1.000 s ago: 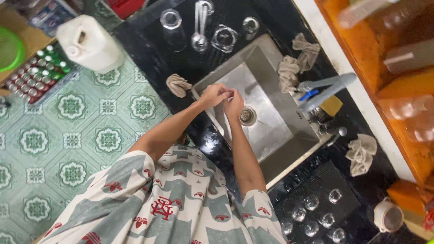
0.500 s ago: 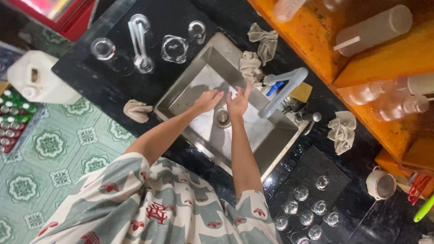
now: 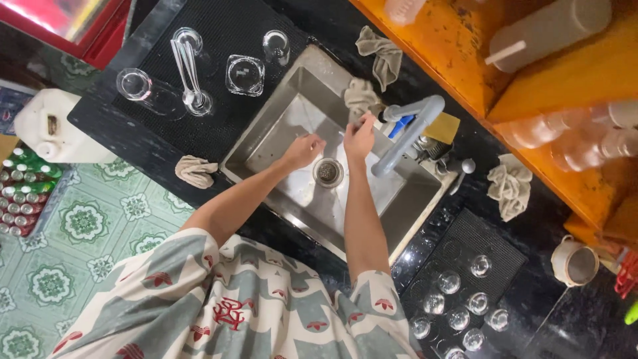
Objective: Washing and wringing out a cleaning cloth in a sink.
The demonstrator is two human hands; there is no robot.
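**Both hands over the steel sink**

The person's right hand [image 3: 359, 136] is reaching toward the far rim of the sink [image 3: 266, 126], its fingers curling around the lower edge of a beige cloth [image 3: 362, 98] that is draping over that rim. The grip is looking narrow, pinching the fabric rather than bunching it. The left hand [image 3: 304, 150] is hovering over the basin beside it, fingers loosely bent and holding nothing that can be made out; whether it is touching the steel is hard to tell.

Between and just below the two hands, the round drain strainer [image 3: 328, 172] is sitting in the sink floor. Just right of the right hand, a grey curved faucet [image 3: 409, 133] is arching over the basin, with a yellow sponge [image 3: 444, 126] lying behind it.

Beyond the right hand, a second cloth [image 3: 381, 56] is lying on the dark counter. Left of the left hand, a third rolled cloth [image 3: 196, 171] is resting at the counter's edge, and farther on, clear glasses [image 3: 244, 74] are standing on a black mat. Right of the hands, another crumpled cloth [image 3: 510, 186] is lying on the counter, and nearer the person a group of small upturned glasses [image 3: 458, 309] is sitting on a second mat.
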